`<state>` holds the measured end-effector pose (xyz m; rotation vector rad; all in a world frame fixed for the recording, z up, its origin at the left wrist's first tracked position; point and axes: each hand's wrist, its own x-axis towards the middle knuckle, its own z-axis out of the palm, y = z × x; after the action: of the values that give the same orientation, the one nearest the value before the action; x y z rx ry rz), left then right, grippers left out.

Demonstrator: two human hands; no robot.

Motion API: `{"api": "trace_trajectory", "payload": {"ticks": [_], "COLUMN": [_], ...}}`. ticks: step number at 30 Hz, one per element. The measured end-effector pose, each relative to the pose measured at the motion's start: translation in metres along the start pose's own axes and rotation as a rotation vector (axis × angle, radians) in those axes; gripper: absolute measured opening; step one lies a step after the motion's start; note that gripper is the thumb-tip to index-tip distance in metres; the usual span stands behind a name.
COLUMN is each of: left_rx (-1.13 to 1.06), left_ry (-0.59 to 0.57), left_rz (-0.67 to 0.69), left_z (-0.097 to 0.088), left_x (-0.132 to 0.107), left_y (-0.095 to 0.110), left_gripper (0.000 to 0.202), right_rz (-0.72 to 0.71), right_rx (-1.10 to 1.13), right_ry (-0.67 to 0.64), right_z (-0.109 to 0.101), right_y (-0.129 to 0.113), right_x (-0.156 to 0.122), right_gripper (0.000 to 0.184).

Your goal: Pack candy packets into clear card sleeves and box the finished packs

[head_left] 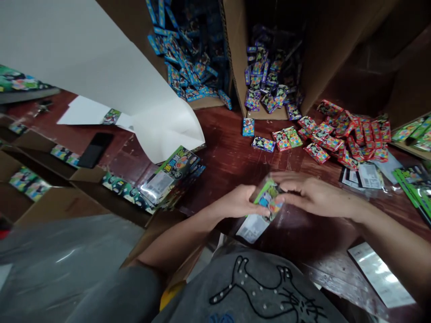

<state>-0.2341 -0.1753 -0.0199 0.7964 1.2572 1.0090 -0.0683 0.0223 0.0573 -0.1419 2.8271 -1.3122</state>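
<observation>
Grey cloth shirt with a black animal outline [262, 287] nearest, flat clear plastic packet with a bright printed front [267, 197] held just beyond

Over the near part of the dark red wooden worktop [215, 166], the packet is held tilted between both hands. Its left side is grasped by the fingers of the left hand [239, 202]; its upper right is gripped by those of the right hand [305, 190], though exact contact is blurred. Both sides are probably supported because so thin a packet could bend. Its white-labelled end is pointed towards the shirt, clear of the fingers.

At the far side, two brown cardboard boxes [235, 54] are set with their openings turned nearward, apparently so that the small blue packs [188, 67] and small purple packs [257, 89] inside can be reached. To the right, small red packs [353, 134] are heaped loose, presumably grouped by colour. To the left, similar clear packets [171, 175] are stacked, perhaps flat so that they do not slide, beside a large curled white sheet [111, 58].
</observation>
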Motion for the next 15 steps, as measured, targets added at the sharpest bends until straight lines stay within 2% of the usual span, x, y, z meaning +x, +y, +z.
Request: {"api": "trace_trajectory", "payload": {"ticks": [3, 4, 5, 7, 10, 13, 15], "left_rx": [-0.138, -0.151, -0.154, -0.150, -0.146, -0.036, 0.095], "left_ry": [0.384, 0.493, 0.579, 0.691, 0.778, 0.763, 0.770], "left_rz": [0.114, 0.151, 0.179, 0.201, 0.177, 0.098, 0.125], "left_z": [0.002, 0.004, 0.006, 0.011, 0.017, 0.017, 0.012], "left_x": [0.001, 0.001, 0.002, 0.004, 0.005, -0.002, -0.012], "left_y": [-0.009, -0.011, -0.014, -0.021, -0.036, -0.051, -0.055], "left_gripper": [0.041, 0.041, 0.041, 0.041, 0.037, 0.035, 0.049], "right_rz": [0.222, 0.300, 0.371, 0.507, 0.663, 0.698, 0.695], "right_rx": [-0.040, -0.030, -0.027, -0.096, -0.328, -0.412, -0.402], "right_ry": [0.444, 0.527, 0.551, 0.493, 0.421, 0.393, 0.372], "right_z": [0.026, 0.040, 0.055, 0.088, 0.131, 0.156, 0.159], "right_y": [0.005, 0.007, 0.008, 0.009, 0.011, 0.016, 0.019], "right_x": [0.004, 0.006, 0.009, 0.017, 0.031, 0.039, 0.040], "right_gripper": [0.031, 0.035, 0.038, 0.042, 0.041, 0.038, 0.035]}}
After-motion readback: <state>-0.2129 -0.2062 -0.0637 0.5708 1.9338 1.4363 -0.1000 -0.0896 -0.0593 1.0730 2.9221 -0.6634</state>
